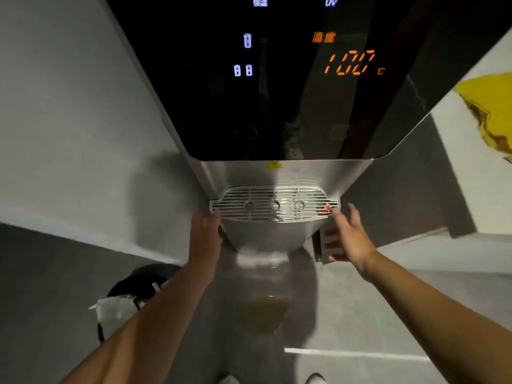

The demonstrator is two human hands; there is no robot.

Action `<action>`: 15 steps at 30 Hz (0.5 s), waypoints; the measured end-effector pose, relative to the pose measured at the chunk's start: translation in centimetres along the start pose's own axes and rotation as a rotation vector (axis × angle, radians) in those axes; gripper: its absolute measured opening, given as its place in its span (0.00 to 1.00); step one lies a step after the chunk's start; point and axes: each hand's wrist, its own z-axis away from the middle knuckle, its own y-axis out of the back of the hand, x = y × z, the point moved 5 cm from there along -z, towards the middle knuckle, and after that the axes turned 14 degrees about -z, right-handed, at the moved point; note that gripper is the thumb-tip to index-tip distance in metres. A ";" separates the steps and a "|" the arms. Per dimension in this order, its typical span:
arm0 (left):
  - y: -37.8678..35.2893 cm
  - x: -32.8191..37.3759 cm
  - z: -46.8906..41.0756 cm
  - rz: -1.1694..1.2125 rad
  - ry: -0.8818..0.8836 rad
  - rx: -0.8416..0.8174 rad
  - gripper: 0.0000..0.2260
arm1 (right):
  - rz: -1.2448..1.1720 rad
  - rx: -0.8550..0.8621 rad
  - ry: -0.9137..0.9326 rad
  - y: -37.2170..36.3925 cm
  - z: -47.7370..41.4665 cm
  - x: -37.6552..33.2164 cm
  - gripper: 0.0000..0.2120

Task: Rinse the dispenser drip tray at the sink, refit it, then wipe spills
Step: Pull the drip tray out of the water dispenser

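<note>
The drip tray [274, 204], with a white slotted grille and a red float button at its right end, sits in the steel front of the tall water dispenser [279, 79]. My left hand [205, 234] is at the tray's left corner, fingertips touching or just short of it. My right hand [347, 236] is open with spread fingers, just below the tray's right corner. Neither hand holds anything. A yellowish puddle [263, 314] lies on the grey floor in front of the dispenser's base.
The dispenser's black panel shows 100 °C in orange. A grey wall runs on the left. A black and white bag-like object [130, 295] lies on the floor at the lower left. A yellow shape [490, 106] marks the right wall. My shoe tips show at the bottom.
</note>
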 end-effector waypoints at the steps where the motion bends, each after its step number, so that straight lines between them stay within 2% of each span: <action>1: -0.4 0.2 -0.8 -0.023 -0.007 0.015 0.16 | 0.006 -0.015 0.000 -0.5 -0.7 0.0 0.30; 4: -1.7 0.2 -2.1 -0.060 -0.029 -0.010 0.10 | 0.030 -0.051 -0.017 -1.7 -2.6 0.2 0.24; 8: -1.9 -0.2 -2.1 -0.085 -0.043 0.007 0.15 | -0.031 -0.058 0.004 -2.0 -3.3 1.2 0.17; 11: -1.7 -0.3 -1.9 -0.053 -0.029 0.019 0.09 | -0.055 -0.048 0.029 -2.2 -3.1 1.5 0.15; 15: -1.2 -0.5 -0.6 0.010 -0.037 0.002 0.10 | -0.076 -0.050 0.046 -2.2 -1.8 2.2 0.15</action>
